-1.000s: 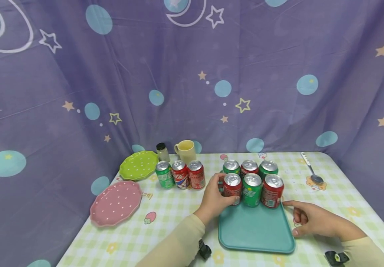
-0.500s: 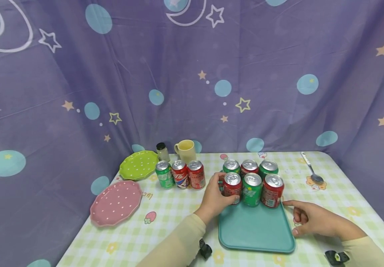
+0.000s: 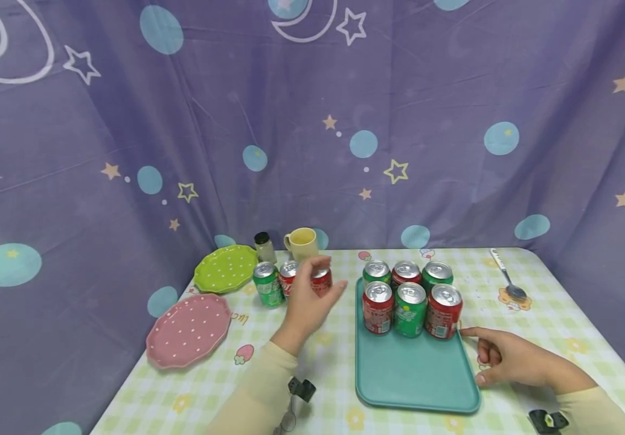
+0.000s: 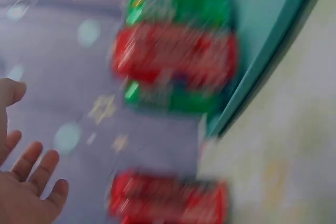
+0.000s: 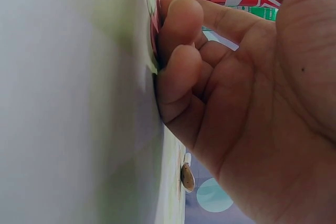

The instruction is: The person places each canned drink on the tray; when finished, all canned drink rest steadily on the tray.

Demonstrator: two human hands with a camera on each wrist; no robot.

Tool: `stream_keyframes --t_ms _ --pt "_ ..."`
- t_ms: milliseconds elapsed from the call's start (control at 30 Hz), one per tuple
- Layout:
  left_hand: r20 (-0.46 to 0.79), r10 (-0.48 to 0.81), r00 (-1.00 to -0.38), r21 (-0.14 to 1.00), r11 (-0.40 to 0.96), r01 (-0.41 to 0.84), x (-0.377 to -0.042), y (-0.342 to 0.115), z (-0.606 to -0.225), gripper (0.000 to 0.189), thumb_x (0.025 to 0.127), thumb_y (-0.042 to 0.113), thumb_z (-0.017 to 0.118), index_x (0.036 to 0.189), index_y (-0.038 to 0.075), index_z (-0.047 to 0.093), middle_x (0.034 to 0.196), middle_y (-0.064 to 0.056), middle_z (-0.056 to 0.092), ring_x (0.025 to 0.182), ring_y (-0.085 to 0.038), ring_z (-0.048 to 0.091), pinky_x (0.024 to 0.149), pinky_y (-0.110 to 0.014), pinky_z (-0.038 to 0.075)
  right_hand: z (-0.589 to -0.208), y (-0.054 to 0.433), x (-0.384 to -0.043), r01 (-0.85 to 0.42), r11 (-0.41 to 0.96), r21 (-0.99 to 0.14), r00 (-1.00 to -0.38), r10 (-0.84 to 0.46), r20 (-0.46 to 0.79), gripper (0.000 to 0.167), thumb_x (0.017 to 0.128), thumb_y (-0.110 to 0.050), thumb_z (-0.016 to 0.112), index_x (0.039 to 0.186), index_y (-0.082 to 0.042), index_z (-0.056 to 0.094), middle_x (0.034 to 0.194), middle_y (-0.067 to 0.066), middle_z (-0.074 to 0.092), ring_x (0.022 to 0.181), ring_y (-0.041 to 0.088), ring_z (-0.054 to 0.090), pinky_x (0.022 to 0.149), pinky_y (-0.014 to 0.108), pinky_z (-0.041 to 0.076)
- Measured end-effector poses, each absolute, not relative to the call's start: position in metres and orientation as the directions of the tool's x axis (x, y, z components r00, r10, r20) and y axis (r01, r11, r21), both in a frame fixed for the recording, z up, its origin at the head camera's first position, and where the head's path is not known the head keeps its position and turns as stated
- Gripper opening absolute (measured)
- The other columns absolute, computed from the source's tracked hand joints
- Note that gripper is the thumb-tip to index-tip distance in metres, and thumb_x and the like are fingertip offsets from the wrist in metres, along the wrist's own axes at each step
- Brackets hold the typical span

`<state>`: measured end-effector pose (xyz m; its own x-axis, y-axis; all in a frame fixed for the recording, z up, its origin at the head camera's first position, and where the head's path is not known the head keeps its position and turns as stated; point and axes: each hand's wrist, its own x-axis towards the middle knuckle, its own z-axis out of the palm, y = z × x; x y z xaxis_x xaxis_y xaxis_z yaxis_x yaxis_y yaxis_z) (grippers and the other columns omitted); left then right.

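My left hand is in the air in front of the red can at the right end of a row of three, its fingers spread and holding nothing. It partly covers the middle red can; a green can stands at the row's left end. On the teal tray several upright red and green cans form two rows, with a red can at the front left. My right hand rests at the tray's right edge, index finger straight against it, thumb tip at the rim, other fingers bent.
A pink dotted plate and a green dotted plate lie on the left. Behind the three cans stand a black-lidded jar and a yellow mug. A spoon lies at the right; a purple curtain hangs behind.
My left hand has let go of the front-left red can on the tray and moved left toward the three cans. My right hand and the tray have stayed put.
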<state>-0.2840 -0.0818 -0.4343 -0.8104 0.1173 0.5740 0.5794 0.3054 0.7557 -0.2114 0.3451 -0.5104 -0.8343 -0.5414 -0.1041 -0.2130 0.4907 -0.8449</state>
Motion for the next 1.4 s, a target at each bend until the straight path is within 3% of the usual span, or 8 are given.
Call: stream_keyframes --t_ms 100,200,533,900,1100,1400 --pt "0.642 0.021 -0.767 0.736 0.265 0.623 -0.296 -0.115 -0.422 0.052 0.089 0.007 0.083 0.135 -0.001 0.058 0.13 -0.012 0.063 0.124 -0.035 0.059 0.109 -0.054 0.045 -0.51 0.345 -0.212 -0.22 0.496 -0.84 -0.835 -0.541 -0.1 0.09 0.083 -0.019 0.09 0.15 0.013 0.04 0.091 0.007 0.057 0.065 0.007 0.049 0.054 0.026 0.046" --pt "0.635 -0.037 -0.771 0.749 0.275 0.603 -0.308 -0.149 -0.415 0.053 0.09 0.005 0.082 0.136 -0.001 0.056 0.133 -0.012 0.062 0.129 -0.034 0.056 0.114 -0.05 0.039 -0.511 0.346 -0.212 -0.219 0.488 -0.845 -0.833 -0.544 -0.098 0.09 0.083 -0.018 0.09 0.15 0.014 0.039 0.091 0.008 0.056 0.065 0.007 0.048 0.054 0.027 0.045" --pt "0.39 -0.057 -0.919 0.875 0.334 0.351 -0.332 -0.222 -0.436 0.069 0.092 0.011 0.082 0.149 0.003 0.045 0.148 -0.017 0.051 0.143 -0.039 0.043 0.12 -0.059 0.03 -0.512 0.346 -0.211 -0.205 0.484 -0.851 -0.837 -0.538 -0.104 0.09 0.083 -0.016 0.09 0.151 0.014 0.038 0.092 0.01 0.056 0.065 0.008 0.048 0.054 0.026 0.044" --pt "0.165 0.031 -0.986 0.938 0.304 0.167 -0.344 -0.244 -0.477 0.088 0.088 0.01 0.086 0.158 0.007 0.034 0.153 -0.024 0.043 0.144 -0.045 0.04 0.12 -0.058 0.032 -0.511 0.345 -0.211 -0.205 0.488 -0.848 -0.836 -0.538 -0.107 0.092 0.082 -0.021 0.091 0.15 0.013 0.04 0.093 0.01 0.056 0.066 0.007 0.05 0.055 0.026 0.046" --pt "0.179 -0.017 -0.984 0.905 0.394 0.158 -0.348 -0.241 -0.49 0.083 0.088 0.013 0.087 0.156 0.008 0.039 0.148 -0.024 0.05 0.134 -0.046 0.051 0.114 -0.057 0.042 -0.513 0.346 -0.213 -0.21 0.495 -0.843 -0.836 -0.538 -0.108 0.092 0.082 -0.023 0.091 0.151 0.012 0.04 0.093 0.01 0.057 0.066 0.008 0.05 0.055 0.026 0.046" --pt "0.165 -0.082 -0.983 0.903 0.414 0.117 -0.35 -0.238 -0.497 0.081 0.087 0.013 0.087 0.154 0.009 0.041 0.145 -0.022 0.053 0.13 -0.043 0.055 0.108 -0.054 0.049 -0.511 0.345 -0.211 -0.21 0.49 -0.846 -0.836 -0.539 -0.105 0.092 0.082 -0.019 0.091 0.151 0.013 0.039 0.092 0.01 0.056 0.065 0.008 0.049 0.054 0.026 0.045"
